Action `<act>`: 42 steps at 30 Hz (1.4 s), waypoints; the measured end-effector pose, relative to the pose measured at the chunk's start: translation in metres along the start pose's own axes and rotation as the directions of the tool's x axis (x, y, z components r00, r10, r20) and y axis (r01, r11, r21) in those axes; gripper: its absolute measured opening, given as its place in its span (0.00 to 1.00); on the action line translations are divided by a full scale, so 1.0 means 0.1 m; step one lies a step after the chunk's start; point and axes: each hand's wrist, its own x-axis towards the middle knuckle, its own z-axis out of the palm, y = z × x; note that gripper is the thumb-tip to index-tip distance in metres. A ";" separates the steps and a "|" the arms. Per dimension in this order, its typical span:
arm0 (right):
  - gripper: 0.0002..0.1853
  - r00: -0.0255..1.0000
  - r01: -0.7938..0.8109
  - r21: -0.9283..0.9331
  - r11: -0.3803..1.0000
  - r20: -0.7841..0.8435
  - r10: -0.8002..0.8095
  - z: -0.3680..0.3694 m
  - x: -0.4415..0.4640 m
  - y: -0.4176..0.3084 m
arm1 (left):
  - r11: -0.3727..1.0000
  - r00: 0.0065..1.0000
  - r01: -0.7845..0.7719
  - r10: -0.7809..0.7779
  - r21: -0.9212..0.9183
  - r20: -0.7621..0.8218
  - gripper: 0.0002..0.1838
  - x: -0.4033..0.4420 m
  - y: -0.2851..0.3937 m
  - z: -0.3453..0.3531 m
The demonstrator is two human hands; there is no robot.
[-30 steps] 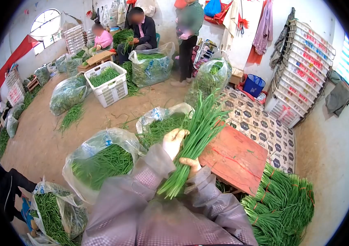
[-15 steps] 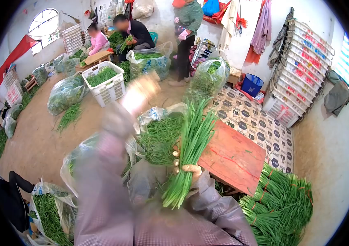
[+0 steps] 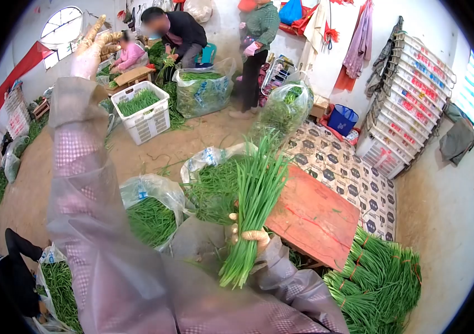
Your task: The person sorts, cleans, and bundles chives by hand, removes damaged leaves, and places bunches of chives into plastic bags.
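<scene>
My right hand (image 3: 256, 237), in a pale worn glove, is wrapped round a thick bunch of long green chives (image 3: 260, 195). The bunch stands almost upright, leaning slightly right, its lower ends sticking out below the fist. Far out at the upper left is my left hand (image 3: 91, 51), arm stretched and gloved fingers apart, with nothing seen in it. In the view it overlaps the far people. Below my right hand and to its left, open plastic bags hold loose green stalks (image 3: 150, 221). A red board (image 3: 313, 214) lies just right of the bunch.
Tied bundles of chives (image 3: 381, 281) are piled at the lower right. A white crate (image 3: 145, 119) of greens and full plastic bags (image 3: 206, 92) stand farther back. Stacked white crates (image 3: 409, 100) line the right wall. Several people are nearby, one at the lower left edge (image 3: 17, 278).
My left arm has swung out to the upper left, away from the bunch, and its fingers now show apart. The right hand keeps its hold. The far person in black leans forward more.
</scene>
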 end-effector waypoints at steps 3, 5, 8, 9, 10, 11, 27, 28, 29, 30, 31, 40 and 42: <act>0.37 1.000 -0.015 -0.028 1.000 0.015 0.015 -0.02 -0.01 0.00 | 0.998 1.000 0.023 -0.022 -0.057 0.014 0.25 0.03 -0.20 -0.04; 0.37 0.999 -0.046 -0.027 0.999 0.018 0.046 -0.10 0.01 0.02 | 0.997 0.998 0.056 -0.055 -0.047 0.024 0.26 0.06 -0.29 -0.06; 0.37 0.997 -0.075 -0.030 0.997 0.020 0.075 -0.11 0.00 0.02 | 0.995 0.994 0.099 -0.099 -0.015 0.043 0.26 0.04 -0.42 -0.10; 0.37 0.997 -0.068 -0.035 0.997 0.016 0.069 -0.08 0.00 0.01 | 0.994 0.992 0.110 -0.110 0.002 0.056 0.25 0.02 -0.45 -0.09; 0.37 0.997 -0.069 -0.034 0.997 0.016 0.069 -0.04 0.01 0.01 | 0.994 0.992 0.110 -0.110 0.002 0.056 0.25 -0.02 -0.47 -0.07; 0.37 1.000 -0.019 -0.031 0.999 -0.002 0.019 0.02 0.02 0.00 | 0.992 0.986 0.121 -0.122 0.019 0.114 0.24 -0.11 -0.50 -0.04; 0.33 0.999 0.049 -0.222 0.974 0.017 -0.047 -0.01 0.01 -0.14 | 0.575 0.466 0.798 -0.398 -0.181 0.790 0.18 -3.38 -1.02 1.63; 0.33 0.999 0.051 -0.222 0.974 0.016 -0.048 -0.02 0.00 -0.13 | 0.575 0.465 0.798 -0.398 -0.181 0.791 0.18 -3.43 -0.99 1.69; 0.33 0.998 0.058 -0.226 0.973 0.006 -0.058 -0.03 -0.01 -0.12 | 0.610 0.583 0.752 -0.435 -0.252 0.686 0.16 -3.47 -0.99 1.73; 0.33 0.998 0.066 -0.228 0.971 -0.005 -0.068 -0.03 -0.02 -0.11 | 0.648 0.684 0.695 -0.462 -0.312 0.564 0.14 -3.50 -0.98 1.78; 0.33 0.997 0.069 -0.228 0.971 -0.004 -0.072 -0.03 -0.02 -0.10 | 0.632 0.713 0.685 -0.480 -0.362 0.511 0.13 -3.47 -0.84 1.82; 0.30 1.000 0.029 -0.257 0.966 0.006 -0.028 -0.07 -0.08 -0.03 | 0.710 0.595 0.656 -0.278 -0.256 0.754 0.24 -3.25 -0.54 1.85; 0.30 0.998 0.062 -0.251 0.966 0.016 -0.060 0.02 -0.10 -0.03 | 0.712 0.521 0.686 -0.338 -0.148 0.784 0.22 -3.24 -0.53 1.84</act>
